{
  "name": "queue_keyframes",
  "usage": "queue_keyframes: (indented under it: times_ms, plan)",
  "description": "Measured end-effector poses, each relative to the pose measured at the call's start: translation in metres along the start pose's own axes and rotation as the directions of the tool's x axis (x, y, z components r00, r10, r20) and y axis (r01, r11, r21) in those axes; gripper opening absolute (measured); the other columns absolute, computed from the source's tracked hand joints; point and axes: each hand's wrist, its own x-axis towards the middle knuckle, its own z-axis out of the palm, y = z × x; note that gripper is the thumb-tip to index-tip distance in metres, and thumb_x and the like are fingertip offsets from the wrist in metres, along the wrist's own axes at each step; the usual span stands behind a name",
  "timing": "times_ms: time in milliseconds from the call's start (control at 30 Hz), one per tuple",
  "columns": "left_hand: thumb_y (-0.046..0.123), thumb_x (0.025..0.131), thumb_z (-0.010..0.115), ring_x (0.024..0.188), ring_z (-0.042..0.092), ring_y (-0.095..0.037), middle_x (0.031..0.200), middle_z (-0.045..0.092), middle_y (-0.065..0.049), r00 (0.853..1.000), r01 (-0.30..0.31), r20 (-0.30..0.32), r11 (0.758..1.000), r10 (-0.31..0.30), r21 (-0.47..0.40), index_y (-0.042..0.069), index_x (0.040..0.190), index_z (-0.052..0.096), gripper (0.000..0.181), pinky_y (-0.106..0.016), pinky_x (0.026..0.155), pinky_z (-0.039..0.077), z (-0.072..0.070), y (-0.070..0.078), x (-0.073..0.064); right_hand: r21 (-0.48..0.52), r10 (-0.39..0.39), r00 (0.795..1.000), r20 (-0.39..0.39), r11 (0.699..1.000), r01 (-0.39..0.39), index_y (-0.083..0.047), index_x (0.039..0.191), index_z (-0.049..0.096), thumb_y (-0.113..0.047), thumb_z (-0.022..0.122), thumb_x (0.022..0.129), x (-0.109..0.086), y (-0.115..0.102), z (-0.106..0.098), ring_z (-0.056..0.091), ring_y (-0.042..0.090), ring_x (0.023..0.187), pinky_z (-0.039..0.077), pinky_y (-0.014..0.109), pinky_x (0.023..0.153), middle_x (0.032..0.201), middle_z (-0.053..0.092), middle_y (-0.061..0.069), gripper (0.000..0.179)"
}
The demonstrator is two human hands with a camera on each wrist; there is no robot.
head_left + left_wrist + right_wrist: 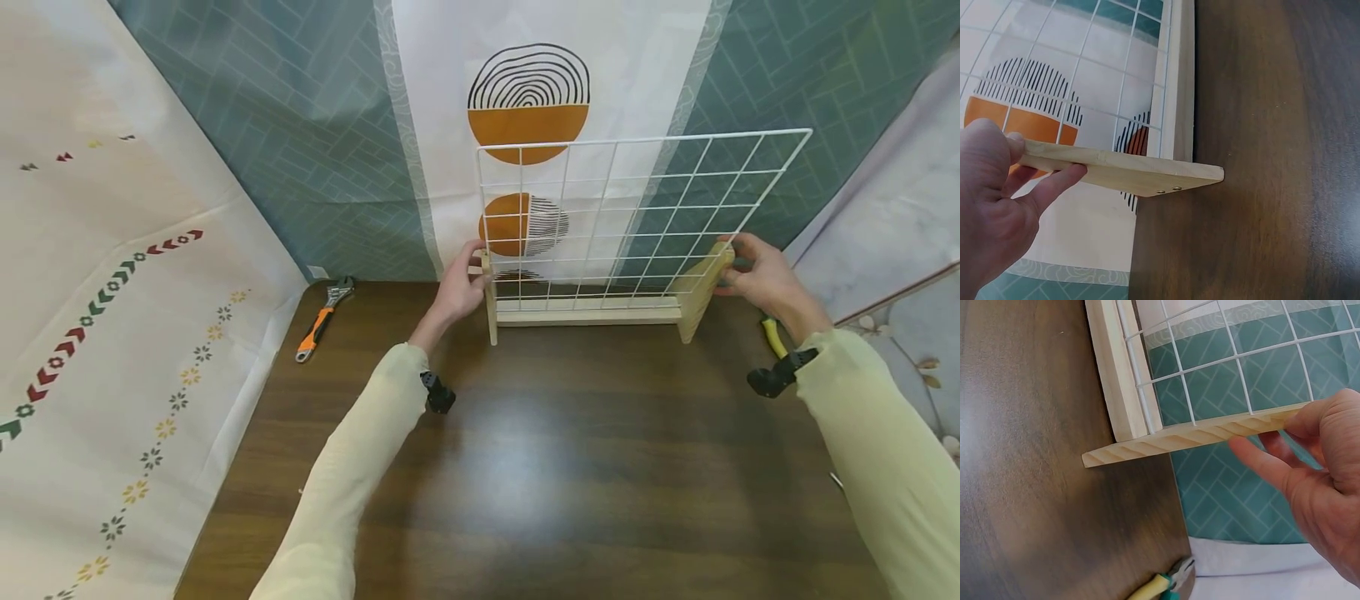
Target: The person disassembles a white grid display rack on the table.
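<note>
A white wire grid [645, 139] stands in a wooden frame at the back of the table, leaning backward. The frame has a wooden crossbar [588, 317] between a left side panel [491, 312] and a right side panel [699, 296]. My left hand [456, 287] pinches the upper part of the left panel between thumb and fingers. Two screw heads [1177, 188] show on that panel's outer face in the left wrist view. On the other side, my right hand [768, 279] pinches the right panel's upper end, its thumb on the edge [1291, 417].
An adjustable wrench [321, 327] with an orange and black handle lies at the back left. Pliers [1150, 587] with yellow handles lie by the right edge, partly behind my right arm. A patterned cloth backdrop [315, 167] hangs close behind the grid.
</note>
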Motion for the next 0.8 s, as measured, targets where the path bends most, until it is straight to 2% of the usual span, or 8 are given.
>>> queue_keyframes:
  times_ms: [267,400,500,700,733,800]
  plan:
    - [-0.004,0.096,0.058,0.107,0.066,-0.037,0.123,0.059,-0.021,1.0,0.004,-0.015,1.0,-0.003,0.024,0.01,0.144,0.042,0.052,-0.039,0.08,0.058,-0.002,-0.001,-0.011,-0.029,-0.011,1.0,0.02,0.999,0.012,0.008,0.144,0.033,0.014,0.043,0.095,-0.005,-0.005,0.002,0.054,0.0,0.095,0.06,0.028,0.071,0.135,0.039,0.028,0.05]
    - [-0.005,0.096,0.058,0.107,0.066,-0.037,0.122,0.058,-0.021,1.0,-0.003,-0.02,1.0,0.004,0.01,0.011,0.143,0.043,0.051,-0.038,0.077,0.059,-0.003,-0.001,-0.017,-0.086,0.003,0.999,0.034,0.996,0.0,0.008,0.147,0.029,0.014,0.042,0.096,-0.009,-0.009,0.004,0.053,0.006,0.099,0.06,0.027,0.073,0.138,0.037,0.028,0.053]
    - [-0.006,0.095,0.058,0.105,0.067,-0.035,0.121,0.059,-0.02,1.0,-0.002,-0.029,1.0,0.003,0.023,0.01,0.142,0.044,0.051,-0.037,0.074,0.06,-0.004,-0.002,-0.023,-0.091,-0.001,0.999,0.047,0.996,0.006,0.008,0.147,0.028,0.013,0.043,0.096,-0.012,-0.009,0.007,0.053,0.009,0.102,0.06,0.028,0.074,0.138,0.036,0.029,0.053]
    - [-0.004,0.095,0.059,0.107,0.067,-0.031,0.121,0.062,-0.018,0.999,-0.009,-0.049,0.997,0.013,0.077,0.01,0.141,0.045,0.05,-0.037,0.078,0.059,-0.005,-0.005,-0.033,-0.047,-0.052,0.997,0.05,0.997,0.054,0.011,0.145,0.028,0.016,0.043,0.095,-0.015,-0.005,0.009,0.052,-0.001,0.096,0.06,0.028,0.072,0.138,0.036,0.031,0.052]
    - [-0.004,0.095,0.059,0.107,0.067,-0.031,0.121,0.062,-0.018,0.998,-0.014,-0.052,0.997,0.018,0.076,0.01,0.141,0.045,0.05,-0.037,0.081,0.058,-0.005,-0.005,-0.034,-0.05,-0.056,0.997,0.051,0.997,0.059,0.011,0.145,0.027,0.016,0.043,0.095,-0.015,-0.005,0.009,0.053,0.001,0.098,0.06,0.028,0.071,0.138,0.036,0.032,0.052]
    - [-0.005,0.095,0.059,0.108,0.066,-0.032,0.12,0.063,-0.018,0.998,-0.019,-0.057,0.997,0.023,0.071,0.011,0.14,0.046,0.05,-0.037,0.082,0.058,-0.005,-0.006,-0.036,-0.068,-0.044,0.997,0.057,0.997,0.048,0.011,0.146,0.028,0.015,0.042,0.096,-0.016,-0.006,0.009,0.056,0.015,0.105,0.06,0.028,0.072,0.139,0.035,0.031,0.053]
